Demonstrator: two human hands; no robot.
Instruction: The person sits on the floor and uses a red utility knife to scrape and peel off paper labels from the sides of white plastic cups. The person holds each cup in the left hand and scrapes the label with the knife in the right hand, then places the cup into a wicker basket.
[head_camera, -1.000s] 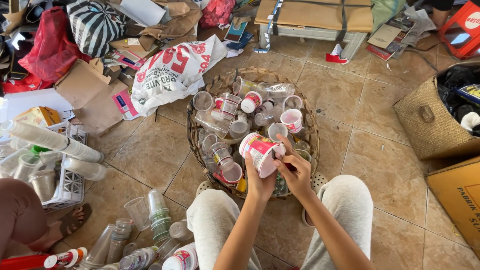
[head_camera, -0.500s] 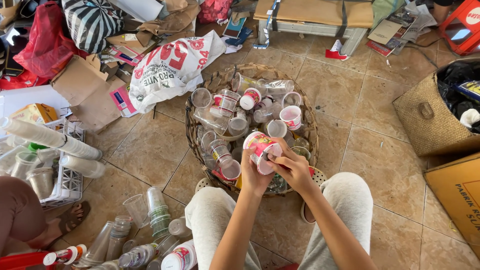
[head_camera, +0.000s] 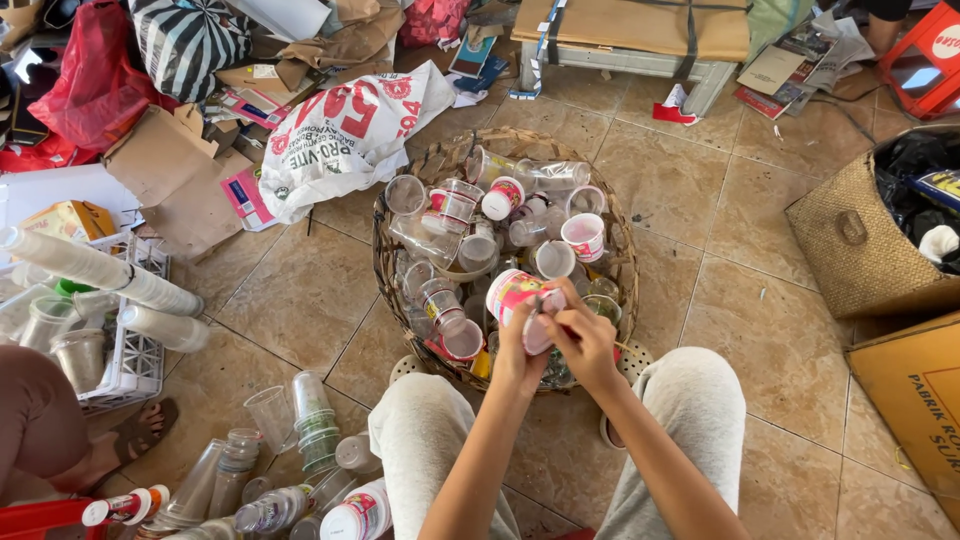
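Meanwhile, little change is seen against the earlier frames: the pink-and-white plastic cup (head_camera: 517, 300) is kept above the near edge of the woven basket (head_camera: 385, 262), and both hands have stayed closed on it, drawn slightly nearer to the knees. The cup is gripped on its side by the left hand (head_camera: 519, 352), fingers wrapped under its body, while its mouth end is pinched by the right hand (head_camera: 585, 335), fingertips pressed together at the rim. A printed pink band is shown on the cup's wall; whether a seal is being peeled cannot be told.

The basket is filled with clear and pink-labelled cups lying at all angles, its rim just beyond the hands. A white printed sack (head_camera: 345, 135) is laid against its far left side. Loose clear cups and bottles (head_camera: 300, 450) are scattered beside the left knee, and a white crate (head_camera: 125, 345) with stacked cups is set further left. Bare tile floor (head_camera: 740, 300) is left open to the right, between basket and a woven bin (head_camera: 860, 250).
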